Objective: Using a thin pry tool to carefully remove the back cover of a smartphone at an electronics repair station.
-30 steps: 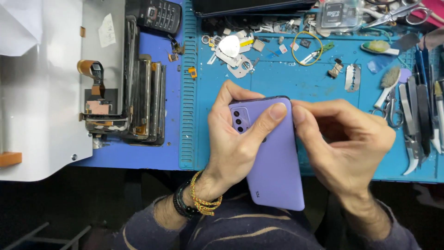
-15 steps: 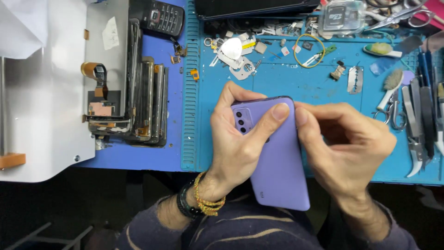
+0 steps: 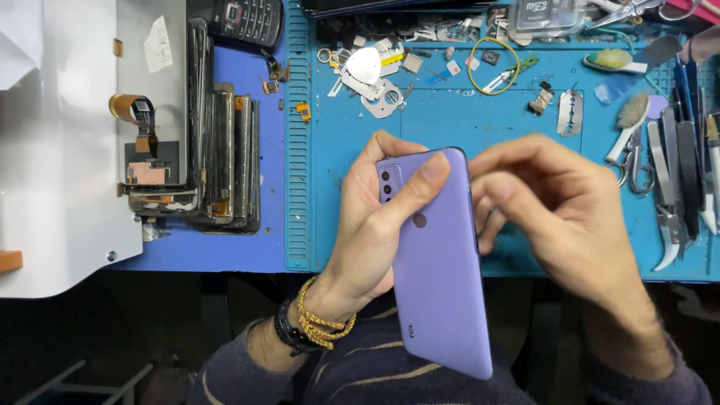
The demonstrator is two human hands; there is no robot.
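Phone [image 3: 439, 277], purple, back cover fitted and facing up, is held above the blue mat [image 3: 450, 120]. Left hand [image 3: 375, 232] is wrapped around it at 9 o'clock; right hand [image 3: 562, 210] fingers are curled at its 3 o'clock edge. No opening is visible yet.

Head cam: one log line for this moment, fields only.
left hand: grips purple phone, back up | right hand: fingers at phone's right edge | under: blue mat | nearby: tweezers, brush
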